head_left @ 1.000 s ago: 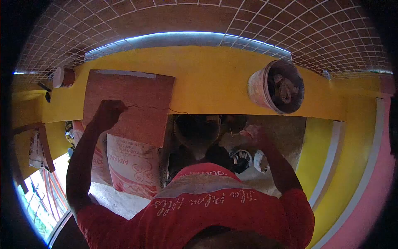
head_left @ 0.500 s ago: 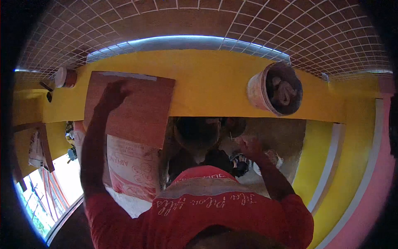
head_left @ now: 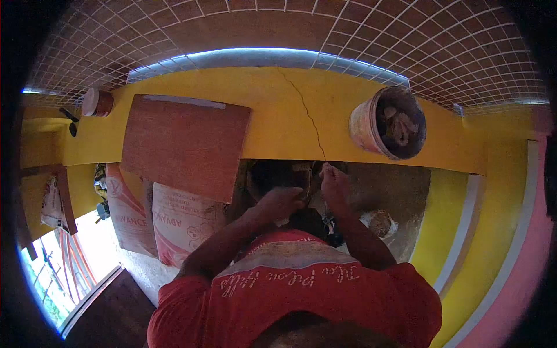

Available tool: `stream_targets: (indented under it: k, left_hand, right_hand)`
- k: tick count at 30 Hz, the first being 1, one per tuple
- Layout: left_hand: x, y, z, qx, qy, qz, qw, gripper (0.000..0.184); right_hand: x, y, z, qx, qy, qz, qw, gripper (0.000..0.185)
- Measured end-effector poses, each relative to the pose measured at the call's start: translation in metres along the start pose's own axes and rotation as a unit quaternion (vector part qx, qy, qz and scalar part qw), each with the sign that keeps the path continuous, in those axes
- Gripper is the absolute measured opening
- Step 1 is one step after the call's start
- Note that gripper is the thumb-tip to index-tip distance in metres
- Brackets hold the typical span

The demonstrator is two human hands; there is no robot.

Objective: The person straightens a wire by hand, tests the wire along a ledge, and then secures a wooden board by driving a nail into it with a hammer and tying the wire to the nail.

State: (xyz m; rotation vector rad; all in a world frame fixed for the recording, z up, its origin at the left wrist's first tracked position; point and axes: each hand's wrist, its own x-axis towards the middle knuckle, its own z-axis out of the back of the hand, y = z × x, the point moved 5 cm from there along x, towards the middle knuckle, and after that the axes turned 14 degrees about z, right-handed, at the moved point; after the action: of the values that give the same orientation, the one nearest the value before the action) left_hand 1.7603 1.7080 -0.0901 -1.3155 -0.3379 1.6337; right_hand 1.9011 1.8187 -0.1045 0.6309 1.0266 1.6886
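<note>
A thin dark string [head_left: 311, 116] crosses the yellow ledge [head_left: 278, 116] in a wavy line and ends at the fingertips of my right hand [head_left: 335, 184], which is closed in a pinch at the ledge's near edge. My left hand [head_left: 281, 203] is closed in front of my chest, lower and to the left. A bit of something whitish shows below it, too small to name. Behind my left hand a dark round container [head_left: 270, 177] stands partly hidden under the ledge. A flat reddish-brown board [head_left: 185, 142] lies on the ledge, overhanging its near edge; neither hand touches it.
A bucket [head_left: 362, 124] with crumpled cloth-like material stands on the ledge at right. A small tub [head_left: 97, 102] sits at far left. Printed sacks [head_left: 185, 220] stand below the board. White wire mesh [head_left: 406, 35] rises behind. A whitish round container [head_left: 380, 223] stands low at right.
My left hand has left the board and come down in front of my chest. My right hand has moved up to the ledge edge, and the string now shows across the ledge.
</note>
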Motion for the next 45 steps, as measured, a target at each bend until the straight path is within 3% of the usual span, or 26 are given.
stream_targets:
  k: [3, 5, 7, 9, 12, 14, 15, 17, 18, 20, 21, 24, 26, 28, 30, 32, 35, 36, 38, 41, 42, 44, 45]
  left_hand:
    - [0.003, -0.010, -0.005, -0.020, 0.014, -0.021, 0.999, 0.038]
    - [0.010, -0.001, -0.015, -0.021, -0.028, -0.065, 0.997, 0.036]
    - [0.009, 0.007, -0.013, -0.113, -0.032, -0.018, 0.993, 0.033]
    - [0.002, 0.019, -0.010, -0.164, -0.059, 0.009, 0.985, 0.032]
    - [-0.023, 0.032, 0.015, -0.273, -0.109, 0.055, 0.954, 0.029]
    - [-0.063, 0.007, 0.053, -0.455, -0.094, 0.136, 0.875, 0.028]
    - [-0.061, 0.033, 0.058, -0.442, -0.100, 0.131, 0.882, 0.029]
    - [-0.068, 0.066, 0.086, -0.456, -0.129, 0.156, 0.867, 0.031]
    - [-0.077, 0.070, 0.104, -0.483, -0.151, 0.185, 0.842, 0.031]
    - [-0.076, 0.107, 0.138, -0.246, -0.253, 0.215, 0.911, 0.033]
    - [-0.082, 0.105, 0.152, -0.205, -0.239, 0.225, 0.922, 0.032]
    - [-0.107, 0.089, 0.189, -0.084, -0.232, 0.241, 0.939, 0.031]
    - [-0.117, 0.090, 0.200, -0.002, -0.270, 0.232, 0.935, 0.030]
    - [-0.110, 0.092, 0.193, 0.057, -0.327, 0.113, 0.937, 0.028]
    - [-0.102, 0.090, 0.186, 0.127, -0.379, 0.052, 0.915, 0.027]
    - [-0.083, 0.072, 0.188, 0.208, -0.426, 0.052, 0.879, 0.025]
    - [-0.055, 0.075, 0.203, 0.326, -0.292, 0.130, 0.890, 0.024]
    - [-0.051, 0.088, 0.206, 0.330, -0.315, 0.112, 0.883, 0.023]
    - [-0.047, 0.133, 0.213, 0.338, -0.359, 0.074, 0.867, 0.020]
    - [-0.082, 0.147, 0.228, 0.365, -0.313, 0.095, 0.872, 0.022]
    - [-0.092, 0.145, 0.238, 0.334, -0.320, 0.132, 0.877, 0.021]
    - [-0.110, 0.145, 0.260, 0.274, -0.333, 0.205, 0.878, 0.020]
    - [-0.113, 0.149, 0.266, 0.321, -0.368, 0.216, 0.846, 0.019]
  right_hand:
    - [0.003, -0.017, -0.030, 0.104, 0.009, -0.146, 0.984, 0.033]
    - [0.008, -0.067, -0.067, 0.046, 0.034, 0.012, 0.998, 0.030]
    - [0.011, -0.059, -0.079, 0.083, 0.062, 0.019, 0.994, 0.026]
    - [0.012, 0.018, -0.073, 0.214, 0.093, -0.124, 0.965, 0.021]
    - [0.018, 0.043, -0.091, 0.122, 0.197, 0.161, 0.959, 0.018]
    - [0.020, 0.070, -0.100, 0.247, 0.228, 0.016, 0.942, 0.022]
    - [0.020, 0.082, -0.108, 0.307, 0.242, -0.057, 0.919, 0.025]
    - [0.038, 0.091, -0.136, 0.148, 0.300, 0.157, 0.929, 0.027]
    - [0.043, 0.098, -0.151, 0.062, 0.320, 0.262, 0.909, 0.028]
    - [0.050, 0.097, -0.181, 0.252, 0.321, 0.039, 0.912, 0.029]
    - [0.048, 0.096, -0.197, 0.339, 0.313, -0.077, 0.884, 0.029]
    - [0.052, 0.099, -0.239, 0.298, 0.358, -0.004, 0.885, 0.029]
    - [0.051, 0.108, -0.248, 0.259, 0.366, -0.033, 0.893, 0.029]
    - [0.049, 0.106, -0.257, 0.270, 0.346, -0.041, 0.898, 0.028]
    - [0.059, 0.090, -0.271, 0.329, 0.295, -0.022, 0.897, 0.026]
    - [0.069, 0.095, -0.266, 0.342, 0.273, -0.065, 0.897, 0.025]
    - [0.080, 0.100, -0.267, 0.322, 0.264, -0.092, 0.904, 0.024]
    - [0.084, 0.100, -0.269, 0.310, 0.265, -0.095, 0.908, 0.024]
    - [0.092, 0.080, -0.295, 0.349, 0.320, 0.001, 0.881, 0.026]
    - [0.087, 0.110, -0.300, 0.305, 0.315, -0.014, 0.899, 0.029]
    - [0.081, 0.124, -0.299, 0.273, 0.300, -0.047, 0.913, 0.031]
    - [0.094, 0.089, -0.343, 0.223, 0.278, 0.019, 0.934, 0.027]
    - [0.110, 0.087, -0.354, 0.172, 0.264, 0.066, 0.947, 0.026]
